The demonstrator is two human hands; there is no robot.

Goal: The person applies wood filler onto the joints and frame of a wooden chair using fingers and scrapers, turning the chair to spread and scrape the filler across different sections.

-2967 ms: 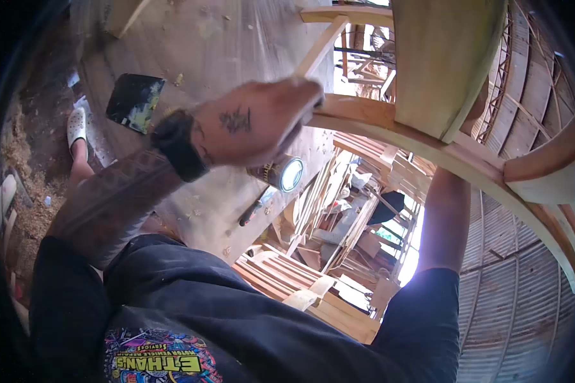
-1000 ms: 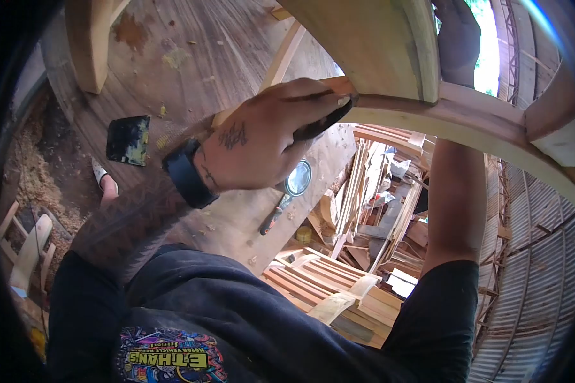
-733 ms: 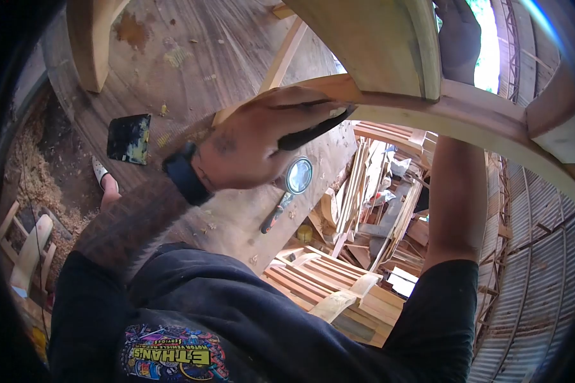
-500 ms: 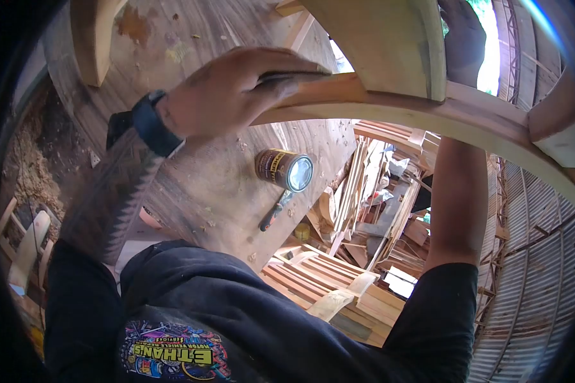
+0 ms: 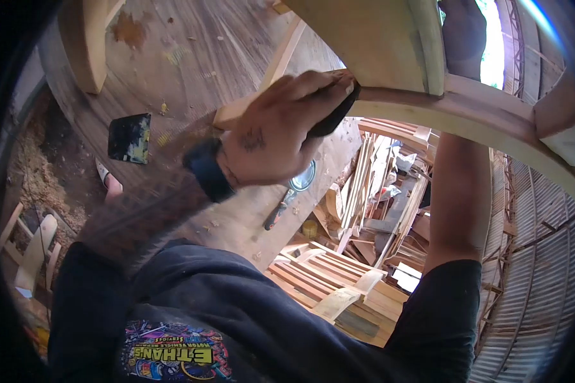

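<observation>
A curved wooden frame (image 5: 485, 105), with a broad pale slat (image 5: 377, 45) joined to it, spans the upper right. My left hand (image 5: 278, 127), with a dark band at the wrist, is closed on a thin black sheet (image 5: 334, 119). Its fingertips press the sheet against the frame beside the slat's lower corner. My right arm passes behind the curved rail, and my right hand (image 5: 464, 38) grips the frame at the slat's far edge; its fingers are partly hidden and in shadow. Below my left hand, a tin (image 5: 303, 177) is mostly covered from view.
A brush-like tool (image 5: 279, 212) lies on the wooden tabletop (image 5: 191, 38) near the tin. A dark square plate (image 5: 129, 138) smeared with yellow lies further left. Slatted wooden pieces (image 5: 306, 274) and loose strips (image 5: 358, 185) are stacked below, beside corrugated sheeting (image 5: 543, 255).
My left hand has slid right along the rail toward the slat, now covering much of the tin and uncovering the dark plate. My right hand stays nearly in place.
</observation>
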